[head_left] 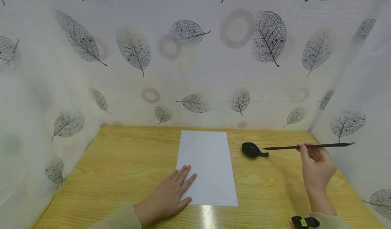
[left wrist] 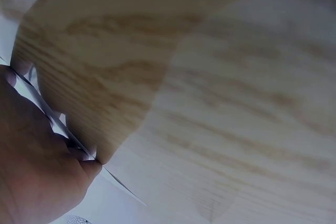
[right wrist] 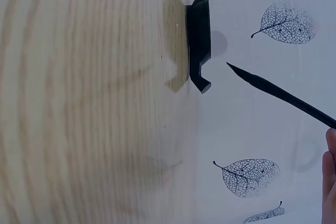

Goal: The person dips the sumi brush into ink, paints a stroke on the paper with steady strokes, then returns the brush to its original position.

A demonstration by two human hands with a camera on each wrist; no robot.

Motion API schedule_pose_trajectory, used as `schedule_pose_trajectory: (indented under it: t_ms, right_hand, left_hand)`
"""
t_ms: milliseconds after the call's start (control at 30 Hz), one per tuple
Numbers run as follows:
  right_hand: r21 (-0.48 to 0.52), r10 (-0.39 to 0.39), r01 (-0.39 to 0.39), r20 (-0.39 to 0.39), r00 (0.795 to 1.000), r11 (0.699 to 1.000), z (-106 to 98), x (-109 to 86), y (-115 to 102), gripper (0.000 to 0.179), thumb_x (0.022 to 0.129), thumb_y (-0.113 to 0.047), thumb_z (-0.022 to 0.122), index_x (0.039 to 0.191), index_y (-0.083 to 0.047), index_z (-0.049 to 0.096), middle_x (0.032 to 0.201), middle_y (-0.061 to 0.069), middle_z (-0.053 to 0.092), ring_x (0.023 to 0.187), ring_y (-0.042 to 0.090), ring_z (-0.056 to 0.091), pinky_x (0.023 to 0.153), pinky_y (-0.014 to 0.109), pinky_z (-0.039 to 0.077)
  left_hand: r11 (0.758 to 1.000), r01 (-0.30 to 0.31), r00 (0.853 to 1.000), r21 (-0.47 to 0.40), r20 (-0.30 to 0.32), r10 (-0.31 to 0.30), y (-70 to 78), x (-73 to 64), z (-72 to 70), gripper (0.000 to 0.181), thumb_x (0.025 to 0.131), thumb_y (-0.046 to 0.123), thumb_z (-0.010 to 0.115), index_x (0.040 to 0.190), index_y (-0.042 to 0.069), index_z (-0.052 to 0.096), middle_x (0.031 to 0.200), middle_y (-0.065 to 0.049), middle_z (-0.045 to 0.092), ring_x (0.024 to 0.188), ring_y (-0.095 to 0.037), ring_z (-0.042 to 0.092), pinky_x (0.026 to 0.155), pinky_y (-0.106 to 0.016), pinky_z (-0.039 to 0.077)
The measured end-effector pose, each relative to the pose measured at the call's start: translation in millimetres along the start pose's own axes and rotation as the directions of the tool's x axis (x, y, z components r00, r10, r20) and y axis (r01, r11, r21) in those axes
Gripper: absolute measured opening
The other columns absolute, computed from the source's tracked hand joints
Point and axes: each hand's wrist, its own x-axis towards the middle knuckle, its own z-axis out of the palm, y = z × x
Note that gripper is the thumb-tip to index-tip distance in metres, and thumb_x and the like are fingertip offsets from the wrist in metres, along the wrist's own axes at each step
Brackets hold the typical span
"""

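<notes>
A white sheet of paper (head_left: pixel 210 164) lies on the table. My left hand (head_left: pixel 171 196) rests palm down on its lower left edge with the fingers spread. In the left wrist view this hand (left wrist: pixel 42 166) lies along the thin edge of the sheet. Between thumb and fingers my right hand (head_left: pixel 319 169) pinches a dark writing brush (head_left: pixel 284 147), held nearly level above the table, its pointed tip to the left. Close to that tip sits a small black ink dish (head_left: pixel 251 150) with a short stem. The right wrist view shows the brush tip (right wrist: pixel 257 80) higher than the dish (right wrist: pixel 199 30).
The yellow wood-grain table (head_left: pixel 131 161) ends at a pale curtain (head_left: pixel 207 72) printed with leaves, which also hangs along the left and right sides. A black strap with a yellow mark (head_left: pixel 303 222) sits at my right wrist.
</notes>
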Motion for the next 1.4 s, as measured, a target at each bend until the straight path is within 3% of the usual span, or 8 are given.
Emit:
schedule_pose_trajectory:
  t_ms: [100,333,400,500,633,733,1100,1400]
  right_hand:
    - [0.023,0.001,0.000,-0.003,1.000,1.000,2,-0.3,-2,0.022,0.098,-0.005,0.074,0.103,0.016,0.073,0.088,-0.031,0.073,0.074,-0.018,0.067,0.072,0.002,0.053]
    - [0.033,-0.010,0.010,-0.008,1.000,0.999,7,-2.2,-8,0.026,0.098,-0.009,0.075,0.103,0.016,0.074,0.091,-0.003,0.083,0.075,-0.016,0.068,0.073,0.003,0.054]
    - [0.039,-0.011,0.012,-0.006,1.000,0.999,10,-2.4,-10,0.023,0.098,-0.007,0.074,0.102,0.015,0.074,0.092,-0.006,0.083,0.076,-0.016,0.068,0.074,0.004,0.054]
    - [0.067,0.012,-0.011,-0.016,1.000,0.998,17,-1.8,-12,0.010,0.098,-0.002,0.073,0.100,0.007,0.076,0.090,-0.020,0.078,0.076,-0.015,0.069,0.074,0.004,0.054]
    - [0.078,0.039,-0.038,-0.015,0.999,0.996,27,-0.9,-14,0.008,0.098,0.002,0.072,0.101,0.008,0.075,0.088,-0.035,0.070,0.077,-0.015,0.069,0.075,0.004,0.054]
    - [0.089,0.045,-0.044,-0.008,0.999,0.995,32,-0.6,-17,0.016,0.098,0.002,0.072,0.104,0.017,0.072,0.087,-0.036,0.070,0.077,-0.015,0.069,0.075,0.004,0.054]
    - [0.183,0.029,-0.027,-0.006,1.000,0.983,51,1.4,-32,0.014,0.095,0.006,0.073,0.102,0.019,0.071,0.088,-0.029,0.074,0.077,-0.011,0.072,0.075,0.006,0.056]
    - [0.225,0.041,-0.047,0.028,0.999,0.973,60,-1.9,-42,0.014,0.097,0.005,0.072,0.103,0.017,0.069,0.090,-0.025,0.075,0.080,-0.008,0.074,0.076,0.009,0.058]
  left_hand:
    - [1.000,-0.001,1.000,0.013,0.004,0.001,0.2,-0.1,0.1,0.071,0.111,0.055,0.039,0.169,0.015,0.031,0.176,-0.021,0.024,0.163,-0.032,0.029,0.130,-0.049,0.035]
    - [1.000,-0.007,1.000,0.019,0.007,0.006,1.3,-1.1,0.1,0.070,0.112,0.055,0.039,0.168,0.014,0.031,0.175,-0.021,0.025,0.163,-0.032,0.029,0.130,-0.049,0.035]
    - [1.000,-0.006,1.000,0.021,0.003,0.006,0.7,-1.3,1.9,0.070,0.112,0.055,0.038,0.168,0.014,0.031,0.175,-0.021,0.024,0.163,-0.032,0.029,0.130,-0.049,0.035]
    - [1.000,-0.004,1.000,0.023,-0.006,0.004,-0.5,-1.4,5.5,0.070,0.112,0.055,0.038,0.168,0.015,0.031,0.176,-0.020,0.024,0.163,-0.032,0.028,0.130,-0.050,0.035]
    - [0.999,-0.016,0.999,0.031,-0.050,0.017,-2.0,-1.7,9.1,0.070,0.112,0.056,0.035,0.168,0.014,0.033,0.175,-0.021,0.027,0.162,-0.034,0.032,0.128,-0.051,0.037]
    - [0.999,-0.030,0.997,0.032,-0.077,0.033,-2.6,-1.9,10.3,0.070,0.113,0.057,0.033,0.167,0.014,0.034,0.173,-0.022,0.030,0.161,-0.035,0.034,0.126,-0.052,0.039]
    - [1.000,-0.006,1.000,0.022,-0.008,0.006,0.6,-1.0,0.1,0.070,0.112,0.054,0.039,0.168,0.014,0.032,0.175,-0.021,0.026,0.163,-0.032,0.030,0.129,-0.050,0.036]
    - [1.000,-0.009,1.000,0.019,-0.014,0.009,-0.3,-0.3,2.3,0.070,0.112,0.054,0.040,0.168,0.014,0.033,0.175,-0.020,0.026,0.163,-0.033,0.030,0.129,-0.050,0.036]
